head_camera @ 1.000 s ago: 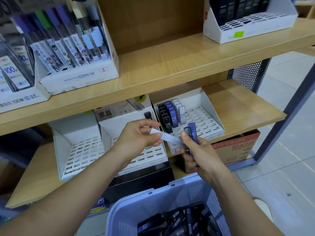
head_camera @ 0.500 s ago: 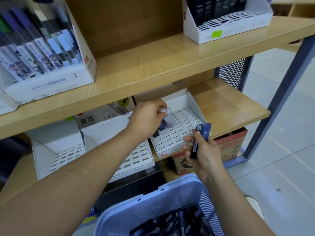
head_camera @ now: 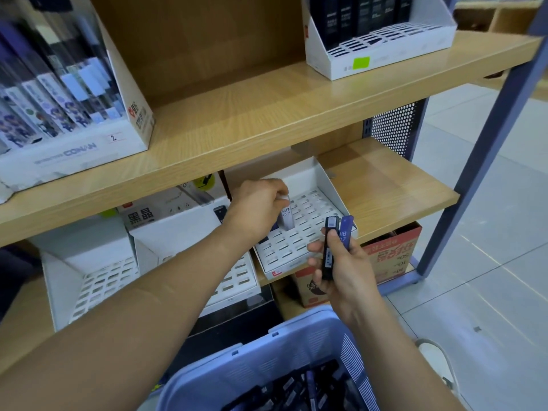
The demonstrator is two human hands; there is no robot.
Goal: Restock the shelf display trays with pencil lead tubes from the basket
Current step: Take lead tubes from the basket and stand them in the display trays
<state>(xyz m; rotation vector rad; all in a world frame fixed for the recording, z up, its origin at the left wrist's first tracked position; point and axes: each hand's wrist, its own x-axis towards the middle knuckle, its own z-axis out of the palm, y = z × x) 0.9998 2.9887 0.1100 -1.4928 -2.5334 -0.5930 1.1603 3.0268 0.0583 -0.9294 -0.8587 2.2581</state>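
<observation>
Your left hand pinched the top of a white lead tube standing in a slot of the right-hand tray. Your right hand gripped a black tube and a blue tube above the basket.

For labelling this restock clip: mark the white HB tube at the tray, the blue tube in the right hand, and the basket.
white HB tube (head_camera: pixel 287 218): head view, printed face.
blue tube (head_camera: pixel 345 229): head view, upper body by the print.
basket (head_camera: pixel 261 363): head view, slatted wall.
</observation>
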